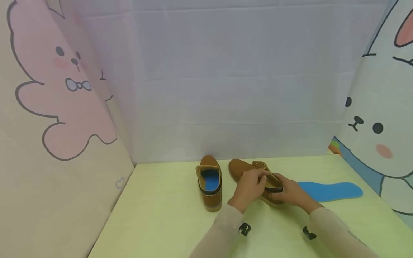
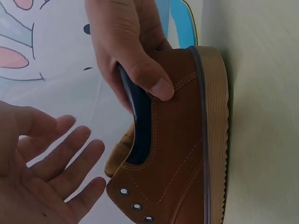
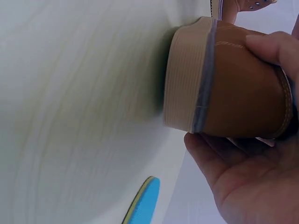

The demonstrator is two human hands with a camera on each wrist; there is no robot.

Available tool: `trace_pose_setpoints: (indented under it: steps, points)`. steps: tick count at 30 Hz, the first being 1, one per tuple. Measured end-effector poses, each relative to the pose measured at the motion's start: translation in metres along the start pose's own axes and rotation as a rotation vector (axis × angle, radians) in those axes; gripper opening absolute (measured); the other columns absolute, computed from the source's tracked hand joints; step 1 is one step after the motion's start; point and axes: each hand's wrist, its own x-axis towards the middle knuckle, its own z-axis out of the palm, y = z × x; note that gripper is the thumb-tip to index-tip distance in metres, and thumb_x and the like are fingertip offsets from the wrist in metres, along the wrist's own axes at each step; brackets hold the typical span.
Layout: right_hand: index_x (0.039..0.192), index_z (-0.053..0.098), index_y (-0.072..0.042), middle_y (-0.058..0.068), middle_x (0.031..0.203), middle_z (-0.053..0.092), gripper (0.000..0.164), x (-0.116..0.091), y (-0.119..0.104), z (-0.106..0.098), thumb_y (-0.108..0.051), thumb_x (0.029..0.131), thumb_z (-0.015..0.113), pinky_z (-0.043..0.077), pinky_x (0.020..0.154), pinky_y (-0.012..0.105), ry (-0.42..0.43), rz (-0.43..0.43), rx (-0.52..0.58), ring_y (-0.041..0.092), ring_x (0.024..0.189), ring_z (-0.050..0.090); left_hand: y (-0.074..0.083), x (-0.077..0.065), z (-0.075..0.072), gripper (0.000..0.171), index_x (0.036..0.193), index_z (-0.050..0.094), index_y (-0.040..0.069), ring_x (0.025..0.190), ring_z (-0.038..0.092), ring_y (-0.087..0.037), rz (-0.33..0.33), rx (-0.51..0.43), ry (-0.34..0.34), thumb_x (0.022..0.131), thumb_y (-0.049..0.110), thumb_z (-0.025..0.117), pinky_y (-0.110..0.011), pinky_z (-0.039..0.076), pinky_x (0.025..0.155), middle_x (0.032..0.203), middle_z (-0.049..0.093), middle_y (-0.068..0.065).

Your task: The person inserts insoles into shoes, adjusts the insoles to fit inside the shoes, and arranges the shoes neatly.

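Observation:
A brown shoe (image 1: 239,168) with a tan sole sits on the table, its toe pointing away to the left. My right hand (image 1: 292,193) grips it at the heel, thumb on one side of the collar and fingers on the other, as the left wrist view shows. Over the shoe's opening is my left hand (image 1: 250,188); its fingers (image 2: 70,144) are spread and loosely bent beside the eyelet flap, holding nothing. The inside of this shoe is mostly hidden. A loose blue insole (image 1: 329,191) lies flat just right of my right hand.
A second brown shoe (image 1: 211,202) stands to the left, heel toward me, with a blue insole (image 1: 211,180) inside it. The pale yellow table (image 1: 155,215) meets a white cloth wall (image 1: 226,89) at the back. Cartoon-printed panels flank both sides.

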Motion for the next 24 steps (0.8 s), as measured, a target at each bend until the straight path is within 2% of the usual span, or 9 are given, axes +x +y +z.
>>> trace_pose_setpoints:
  steps: [3, 5, 7, 10, 13, 16, 18, 20, 24]
  points:
    - [0.143, 0.029, -0.001, 0.027, 0.131, 0.047, 0.09, -0.002, -0.004, -0.001, -0.05, 0.079, 0.069, 0.045, 0.082, 0.053, 0.013, 0.017, -0.02, 0.041, 0.109, 0.051, 0.004, 0.003, 0.007, 0.024, 0.115, 0.064, 0.023, 0.037, 0.034, -0.006, -0.04, 0.064, -0.069, 0.098, 0.024, 0.047, -0.02, 0.035, 0.037, 0.071, 0.058, 0.012]
    - [0.143, 0.028, 0.001, 0.027, 0.132, 0.045, 0.092, -0.005, -0.007, -0.003, -0.053, 0.079, 0.067, 0.045, 0.083, 0.053, 0.012, 0.021, -0.039, 0.042, 0.111, 0.049, 0.007, 0.004, 0.01, 0.023, 0.113, 0.064, 0.023, 0.039, 0.036, -0.005, -0.06, 0.109, -0.084, 0.098, 0.024, 0.048, -0.019, 0.035, 0.04, 0.064, 0.053, 0.012]
    - [0.143, 0.028, 0.002, 0.027, 0.133, 0.045, 0.094, -0.008, -0.009, -0.004, -0.054, 0.078, 0.067, 0.044, 0.085, 0.054, 0.022, 0.023, -0.061, 0.043, 0.113, 0.048, 0.009, 0.005, 0.012, 0.023, 0.114, 0.065, 0.022, 0.041, 0.039, -0.005, -0.066, 0.123, -0.096, 0.097, 0.023, 0.049, -0.019, 0.036, 0.041, 0.068, 0.055, 0.013]
    - [0.142, 0.028, 0.005, 0.026, 0.132, 0.046, 0.092, -0.011, -0.012, -0.007, -0.051, 0.08, 0.067, 0.044, 0.085, 0.053, 0.037, 0.004, -0.088, 0.042, 0.113, 0.048, 0.012, 0.009, 0.014, 0.023, 0.114, 0.065, 0.022, 0.044, 0.041, -0.003, -0.032, 0.139, -0.128, 0.097, 0.023, 0.049, -0.018, 0.036, 0.043, 0.074, 0.058, 0.014]
    - [0.141, 0.028, 0.007, 0.024, 0.127, 0.05, 0.086, -0.012, -0.013, -0.009, -0.041, 0.083, 0.068, 0.046, 0.084, 0.05, 0.049, -0.029, -0.11, 0.039, 0.109, 0.052, 0.012, 0.014, 0.018, 0.024, 0.115, 0.064, 0.022, 0.049, 0.044, -0.001, 0.015, 0.161, -0.197, 0.098, 0.024, 0.048, -0.016, 0.037, 0.046, 0.082, 0.06, 0.015]
    - [0.14, 0.028, 0.008, 0.023, 0.124, 0.053, 0.082, -0.013, -0.014, -0.01, -0.035, 0.084, 0.068, 0.047, 0.083, 0.048, 0.058, -0.042, -0.123, 0.036, 0.106, 0.055, 0.012, 0.019, 0.022, 0.021, 0.109, 0.065, 0.021, 0.053, 0.046, 0.0, 0.042, 0.203, -0.265, 0.098, 0.026, 0.047, -0.016, 0.039, 0.049, 0.079, 0.059, 0.014]
    - [0.141, 0.031, 0.004, 0.021, 0.124, 0.054, 0.079, -0.013, -0.014, -0.009, -0.036, 0.084, 0.068, 0.047, 0.082, 0.047, 0.057, -0.035, -0.116, 0.034, 0.105, 0.055, 0.012, 0.021, 0.022, 0.019, 0.108, 0.062, 0.021, 0.057, 0.047, 0.0, 0.035, 0.229, -0.295, 0.098, 0.026, 0.047, -0.016, 0.039, 0.051, 0.078, 0.057, 0.014]
    - [0.142, 0.032, 0.001, 0.019, 0.124, 0.054, 0.078, -0.013, -0.014, -0.008, -0.039, 0.084, 0.067, 0.048, 0.081, 0.047, 0.049, -0.028, -0.109, 0.034, 0.104, 0.056, 0.013, 0.021, 0.022, 0.02, 0.112, 0.06, 0.022, 0.057, 0.049, -0.001, 0.008, 0.23, -0.317, 0.098, 0.026, 0.047, -0.017, 0.04, 0.05, 0.077, 0.057, 0.013]
    - [0.144, 0.03, -0.001, 0.019, 0.126, 0.053, 0.079, -0.012, -0.015, -0.006, -0.04, 0.085, 0.066, 0.048, 0.081, 0.046, 0.026, -0.025, -0.113, 0.032, 0.105, 0.056, 0.011, 0.023, 0.019, 0.035, 0.132, 0.05, 0.02, 0.073, 0.055, 0.0, -0.014, 0.263, -0.291, 0.098, 0.027, 0.048, -0.016, 0.042, 0.057, 0.099, 0.062, 0.012]
